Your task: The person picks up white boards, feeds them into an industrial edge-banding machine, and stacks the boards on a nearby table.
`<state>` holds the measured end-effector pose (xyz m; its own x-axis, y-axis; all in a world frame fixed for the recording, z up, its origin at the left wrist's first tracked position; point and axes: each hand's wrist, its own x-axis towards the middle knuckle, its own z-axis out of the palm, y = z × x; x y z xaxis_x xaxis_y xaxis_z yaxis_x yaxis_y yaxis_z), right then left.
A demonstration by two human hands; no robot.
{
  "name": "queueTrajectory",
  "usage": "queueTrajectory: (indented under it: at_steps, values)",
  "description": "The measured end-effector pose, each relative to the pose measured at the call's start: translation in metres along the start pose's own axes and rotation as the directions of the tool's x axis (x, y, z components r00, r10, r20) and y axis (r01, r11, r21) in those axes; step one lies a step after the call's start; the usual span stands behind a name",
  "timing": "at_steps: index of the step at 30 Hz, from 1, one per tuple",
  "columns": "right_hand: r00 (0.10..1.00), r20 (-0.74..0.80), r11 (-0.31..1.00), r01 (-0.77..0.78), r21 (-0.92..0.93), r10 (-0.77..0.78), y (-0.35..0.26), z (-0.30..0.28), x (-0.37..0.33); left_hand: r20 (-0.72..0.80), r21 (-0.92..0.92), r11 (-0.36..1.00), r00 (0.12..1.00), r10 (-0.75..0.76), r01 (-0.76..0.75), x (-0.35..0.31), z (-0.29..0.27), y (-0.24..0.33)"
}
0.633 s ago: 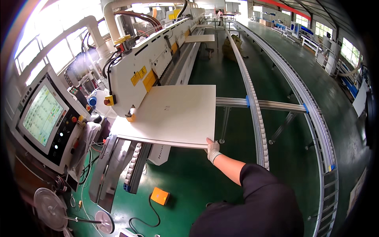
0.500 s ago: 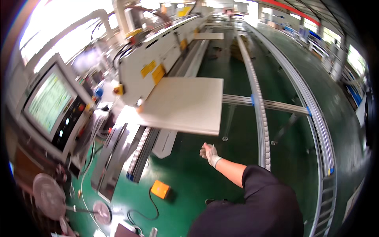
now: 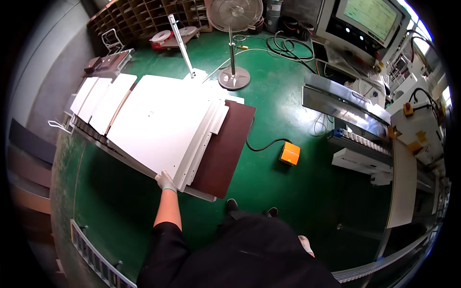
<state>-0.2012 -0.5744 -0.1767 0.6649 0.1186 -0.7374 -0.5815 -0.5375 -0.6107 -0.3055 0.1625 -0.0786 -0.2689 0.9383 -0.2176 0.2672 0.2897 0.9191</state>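
Observation:
A large white panel [image 3: 158, 115] lies on top of a stack of boards left of centre. My left hand [image 3: 166, 180], in a pale glove, grips its near corner, with the fingers curled at the edge. Under it, several narrower white boards [image 3: 201, 144] with small holes stick out in steps. A dark red-brown board [image 3: 224, 149] lies lower on the stack's right side. My right hand [image 3: 305, 244] hangs low beside my body, partly hidden by my dark clothes. Its fingers do not show well enough to tell their pose.
A standing fan [image 3: 234, 77] and an orange foot-pedal box [image 3: 290, 153] with a black cable stand on the green floor. Right are a machine with a screen [image 3: 370, 19], metal rails [image 3: 355, 105] and a pale board [image 3: 402, 187]. More white boards [image 3: 101, 101] lie left.
My view has swung left from the machine and rails to the board stack. The hand seen earlier was stretched out near the machine's board; now my left hand is on the white panel's corner.

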Motion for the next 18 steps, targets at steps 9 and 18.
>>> queueTrajectory:
  at_steps: [9, 18]
  values:
    - [0.894, -0.404, 0.959, -0.082, 0.272, 0.191, -0.096, -0.054, -0.032, 0.288, 0.070, 0.920, 0.876, -0.388, 0.385, 0.004, 0.004, -0.021]
    - [0.914, 0.251, 0.757, 0.406, -0.512, -0.320, -0.200, 0.111, 0.050, 0.556, 0.259, 0.939, 0.761, -0.335, 0.225, -0.009, -0.053, -0.013]
